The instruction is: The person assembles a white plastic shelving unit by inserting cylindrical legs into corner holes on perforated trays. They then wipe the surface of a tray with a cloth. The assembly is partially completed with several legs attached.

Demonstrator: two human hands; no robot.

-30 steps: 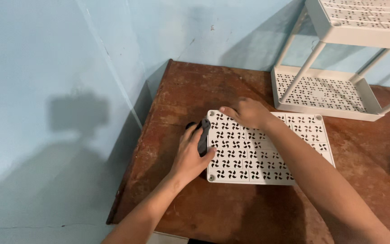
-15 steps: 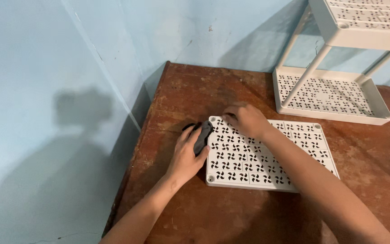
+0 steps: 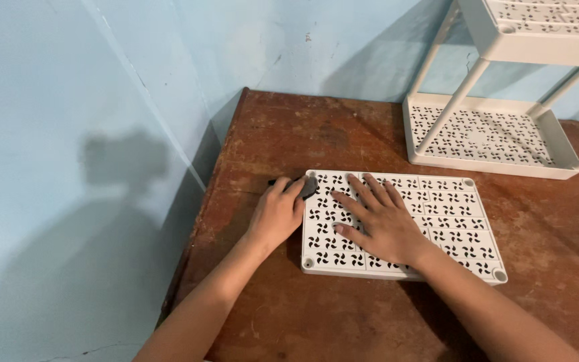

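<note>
I have the white perforated tray panel (image 3: 403, 224) lying upside down on the brown table (image 3: 289, 315), near its left edge. My right hand (image 3: 380, 224), which gripped the far-left corner a second ago, now rests flat with fingers spread, steadying the panel. My left hand (image 3: 277, 213) pinches a small dark wheel (image 3: 307, 187) at that corner. The assembled white rack (image 3: 497, 127) stands behind.

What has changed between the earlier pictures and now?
The right hand moved from the far left corner of the white perforated plastic shelf panel to lie flat on its middle. The left hand stays at the corner, holding a small dark piece. The white rack stayed put.
</note>
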